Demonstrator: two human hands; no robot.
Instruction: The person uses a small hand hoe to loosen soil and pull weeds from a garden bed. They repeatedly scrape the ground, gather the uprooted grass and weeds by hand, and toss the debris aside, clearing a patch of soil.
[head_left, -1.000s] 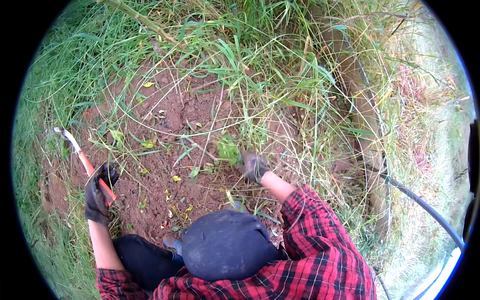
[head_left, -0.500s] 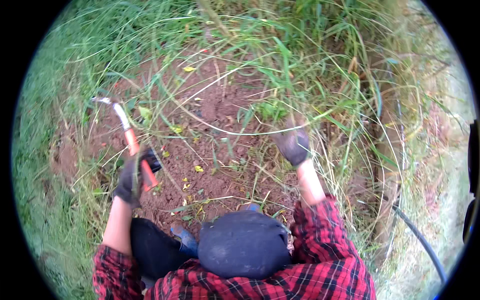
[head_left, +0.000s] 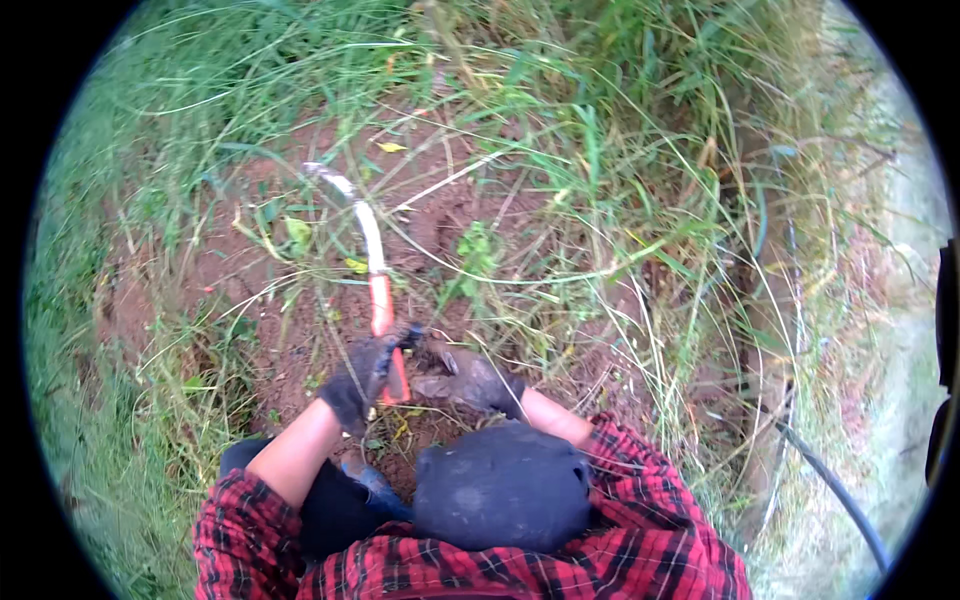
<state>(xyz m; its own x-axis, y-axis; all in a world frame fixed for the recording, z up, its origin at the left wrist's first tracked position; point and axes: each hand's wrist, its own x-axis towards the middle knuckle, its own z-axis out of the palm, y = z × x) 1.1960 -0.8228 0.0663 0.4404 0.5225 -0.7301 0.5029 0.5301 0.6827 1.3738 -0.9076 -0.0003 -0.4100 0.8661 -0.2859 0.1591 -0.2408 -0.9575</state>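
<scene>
Outdoors, sickle (head_left: 380, 293) over soil (head_left: 288, 345) amid grass (head_left: 640, 90)

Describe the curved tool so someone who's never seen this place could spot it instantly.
Find the brown soil amid the grass. Over it, the dark-gloved left hand grips the curved tool by its orange handle. Its shiny blade bends leftward, unlike the dull soil and grass around it.

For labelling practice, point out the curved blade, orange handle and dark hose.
Curved blade (head_left: 368, 225), head view: along its middle.
Orange handle (head_left: 381, 304), head view: part nearest blade.
Dark hose (head_left: 834, 484), head view: visible middle.
</scene>
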